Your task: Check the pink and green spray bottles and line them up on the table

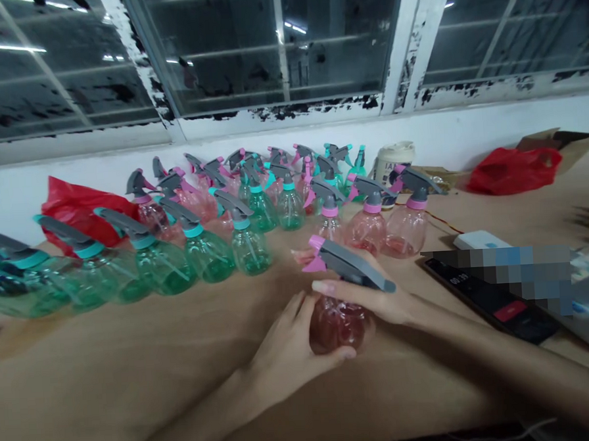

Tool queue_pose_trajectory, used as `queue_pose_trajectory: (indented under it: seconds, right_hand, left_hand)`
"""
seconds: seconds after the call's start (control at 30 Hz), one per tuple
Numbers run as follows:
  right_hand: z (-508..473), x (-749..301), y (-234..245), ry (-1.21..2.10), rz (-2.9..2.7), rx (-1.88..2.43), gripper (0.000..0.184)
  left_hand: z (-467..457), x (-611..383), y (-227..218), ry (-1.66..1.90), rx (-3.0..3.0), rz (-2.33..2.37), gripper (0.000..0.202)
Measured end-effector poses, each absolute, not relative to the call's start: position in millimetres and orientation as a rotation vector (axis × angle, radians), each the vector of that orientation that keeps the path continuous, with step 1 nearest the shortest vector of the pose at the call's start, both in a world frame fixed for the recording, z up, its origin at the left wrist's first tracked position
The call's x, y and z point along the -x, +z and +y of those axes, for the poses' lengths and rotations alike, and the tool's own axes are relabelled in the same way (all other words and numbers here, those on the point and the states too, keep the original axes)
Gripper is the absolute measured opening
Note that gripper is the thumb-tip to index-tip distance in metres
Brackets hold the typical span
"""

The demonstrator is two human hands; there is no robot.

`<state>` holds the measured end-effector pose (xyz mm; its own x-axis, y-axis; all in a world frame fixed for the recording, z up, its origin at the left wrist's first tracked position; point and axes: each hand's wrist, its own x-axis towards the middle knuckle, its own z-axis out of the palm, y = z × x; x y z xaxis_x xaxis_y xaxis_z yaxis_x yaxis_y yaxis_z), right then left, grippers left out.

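A pink spray bottle [336, 330] with a grey and pink trigger head stands upright in front of me, near the middle of the table. My left hand [291, 352] is wrapped around the lower left of its clear body. Around the bottle's neck, just under the spray head, curls my right hand [377, 298], its far fingers partly hidden behind the head. Beyond my hands are three pink spray bottles, the nearest a clear pink one [406, 231]. On the left runs a row of several green spray bottles, among them one [250, 249] close to my hands.
More green and pink spray bottles crowd against the wall, with a paper cup [394, 156] beside them. Red plastic bags lie left [71, 206] and right [514, 169]. A phone [496, 295] rests near my right forearm, beside a white device [480, 240]. Windows line the back.
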<state>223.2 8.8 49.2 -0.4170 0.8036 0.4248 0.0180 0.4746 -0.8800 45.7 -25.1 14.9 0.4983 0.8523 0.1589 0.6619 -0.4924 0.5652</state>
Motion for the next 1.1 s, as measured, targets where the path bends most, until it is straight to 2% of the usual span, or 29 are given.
queue_pose_trajectory:
  seconds: [0.13, 0.27, 0.4, 0.77, 0.93, 1.1]
  right_hand:
    - [20, -224, 51, 0.969, -1.828, 0.658, 0.033]
    - [29, -222, 49, 0.836, -1.861, 0.709, 0.026]
    - [33, -217, 51, 0.783, -1.836, 0.707, 0.018]
    - [37, -211, 54, 0.679, -1.881, 0.805, 0.021]
    - [31, -211, 60, 0.804, -1.872, 0.787, 0.014]
    - [33, -213, 54, 0.839, -1.793, 0.806, 0.020]
  left_hand:
    - [-12, -41, 10, 0.496, -2.383, 1.243, 0.083]
    - [4, -24, -5, 0.324, -2.563, 1.197, 0.096]
    - [14, -6, -17, 0.236, -2.693, 1.227, 0.097]
    - [13, 1, -18, 0.195, -2.735, 1.264, 0.094]
    - [13, 1, -18, 0.255, -2.729, 1.219, 0.091]
    - [12, 3, -21, 0.274, -2.757, 1.202, 0.089]
